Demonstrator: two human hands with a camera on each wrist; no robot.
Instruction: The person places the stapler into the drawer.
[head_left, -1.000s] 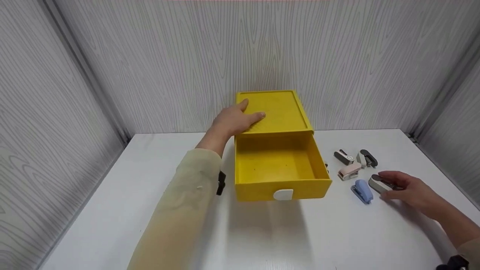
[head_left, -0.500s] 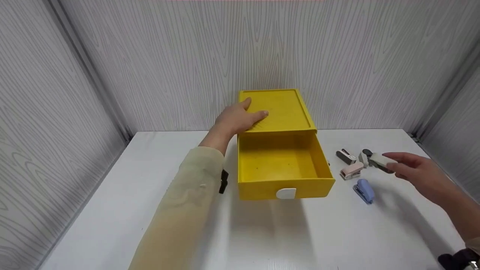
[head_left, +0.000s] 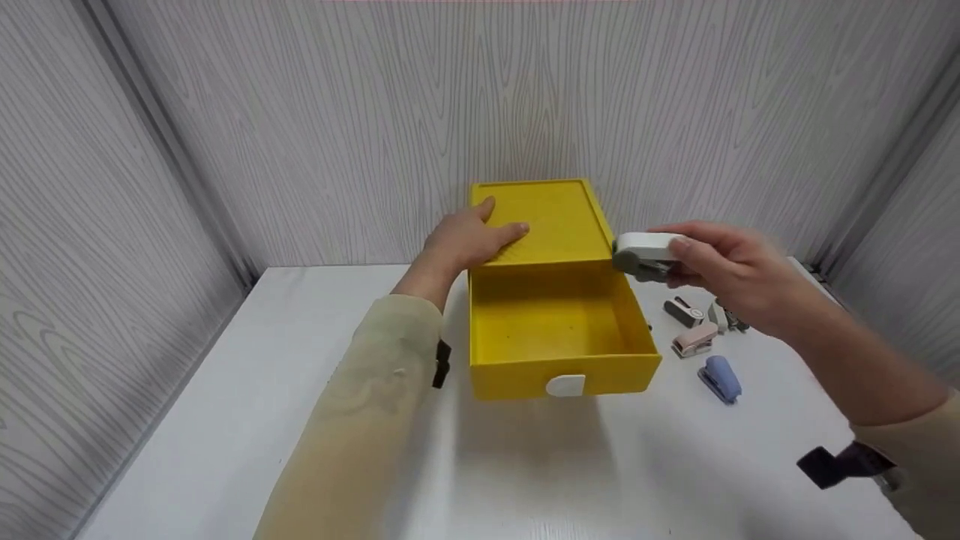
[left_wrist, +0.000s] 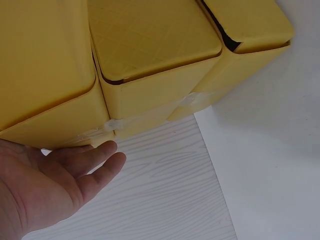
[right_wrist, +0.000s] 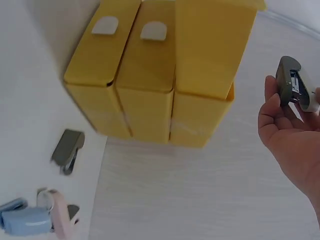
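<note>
The head view looks forward and down from above at a white table [head_left: 225,420]. Both wrist views sit close beside a yellow plastic drawer box [head_left: 555,225] [left_wrist: 150,50] [right_wrist: 150,90], which all three share.

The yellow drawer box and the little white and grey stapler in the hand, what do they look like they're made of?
The yellow drawer box looks like moulded plastic with a matte, faintly textured finish: uniform colour, rounded corners. The white and grey stapler, held in the right hand, seems to have a smooth plastic shell; the right wrist view suggests metal inside, though that is unclear.
</note>
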